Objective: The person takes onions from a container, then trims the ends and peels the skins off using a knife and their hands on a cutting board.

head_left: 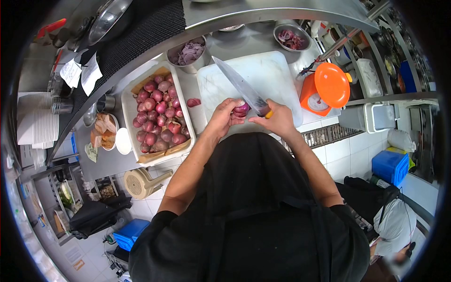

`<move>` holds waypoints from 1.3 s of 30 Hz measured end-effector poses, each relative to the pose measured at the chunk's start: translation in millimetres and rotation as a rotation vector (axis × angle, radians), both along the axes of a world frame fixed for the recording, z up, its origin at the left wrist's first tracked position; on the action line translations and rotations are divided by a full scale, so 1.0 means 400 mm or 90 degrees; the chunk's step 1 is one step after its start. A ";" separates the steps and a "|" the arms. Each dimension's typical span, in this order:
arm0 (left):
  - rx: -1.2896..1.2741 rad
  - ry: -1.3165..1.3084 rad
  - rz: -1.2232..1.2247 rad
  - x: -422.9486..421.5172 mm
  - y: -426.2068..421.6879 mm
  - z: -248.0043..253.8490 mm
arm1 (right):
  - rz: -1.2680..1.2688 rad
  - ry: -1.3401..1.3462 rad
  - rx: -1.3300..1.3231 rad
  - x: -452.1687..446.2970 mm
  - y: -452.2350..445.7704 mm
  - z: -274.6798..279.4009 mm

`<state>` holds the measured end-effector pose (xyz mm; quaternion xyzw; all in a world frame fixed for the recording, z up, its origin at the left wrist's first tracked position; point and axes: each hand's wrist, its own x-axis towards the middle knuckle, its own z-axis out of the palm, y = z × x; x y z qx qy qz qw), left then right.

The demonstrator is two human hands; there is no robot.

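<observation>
Held in my left hand [222, 117] is a red onion [241, 109], near the front edge of the white cutting board [277, 70]. My right hand [276, 118] grips a large kitchen knife [237, 80] by its yellow-marked handle. Its long blade points away and to the left over the board, close beside the onion. Left of the board lies a piece of red onion [193, 102] on the steel counter. A white crate [128, 113] full of whole red onions [157, 105] stands further left.
Behind the board are a steel pot of sliced onion [189, 52] and a bowl of onion trimmings [292, 38]. An orange kitchen scale [314, 96] stands at the right. A steel shelf edge [263, 15] runs overhead. Another person [397, 221] is at lower right.
</observation>
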<state>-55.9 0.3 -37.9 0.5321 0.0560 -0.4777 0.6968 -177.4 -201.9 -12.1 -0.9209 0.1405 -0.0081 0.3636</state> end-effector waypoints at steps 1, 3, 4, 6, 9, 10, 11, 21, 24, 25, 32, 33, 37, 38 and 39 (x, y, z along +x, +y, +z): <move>-0.002 0.003 -0.002 0.000 -0.001 0.002 | 0.000 0.005 -0.009 0.000 0.000 0.003; 0.004 0.002 -0.009 0.000 -0.004 0.006 | 0.009 -0.051 -0.016 0.000 0.005 -0.003; 0.012 -0.002 -0.012 -0.002 -0.006 0.008 | 0.013 -0.079 -0.019 0.002 0.009 -0.007; 0.026 -0.005 -0.021 -0.004 -0.008 0.006 | 0.012 -0.111 -0.033 0.007 0.017 -0.013; 0.041 0.000 -0.030 -0.005 -0.001 -0.013 | 0.009 -0.096 -0.062 0.016 0.030 -0.007; 0.042 0.004 -0.030 -0.006 0.001 -0.017 | 0.009 -0.081 -0.074 0.019 0.032 -0.005; 0.043 0.008 -0.030 -0.006 0.002 -0.021 | 0.012 -0.082 -0.054 0.019 0.032 -0.010; 0.062 0.029 0.023 -0.011 0.010 -0.040 | 0.045 0.012 0.098 0.005 0.042 0.002; 0.082 0.035 0.031 -0.007 0.012 -0.039 | 0.036 0.028 0.104 -0.002 0.037 0.000; 0.095 0.040 0.034 -0.004 0.012 -0.041 | 0.030 0.035 0.104 -0.005 0.034 -0.001; 0.167 0.006 0.069 0.010 0.030 -0.070 | -0.026 0.000 0.125 -0.031 0.015 -0.010; 0.168 0.007 0.069 0.009 0.030 -0.069 | -0.033 -0.029 0.121 -0.032 0.013 -0.024; 0.164 0.015 0.063 0.014 0.034 -0.082 | -0.050 -0.005 0.111 -0.029 -0.003 -0.040; 0.161 0.019 0.062 0.017 0.036 -0.088 | -0.058 0.026 0.096 -0.025 -0.009 -0.034; 0.168 -0.052 0.074 0.013 0.031 -0.100 | -0.066 0.055 0.082 -0.019 -0.013 -0.026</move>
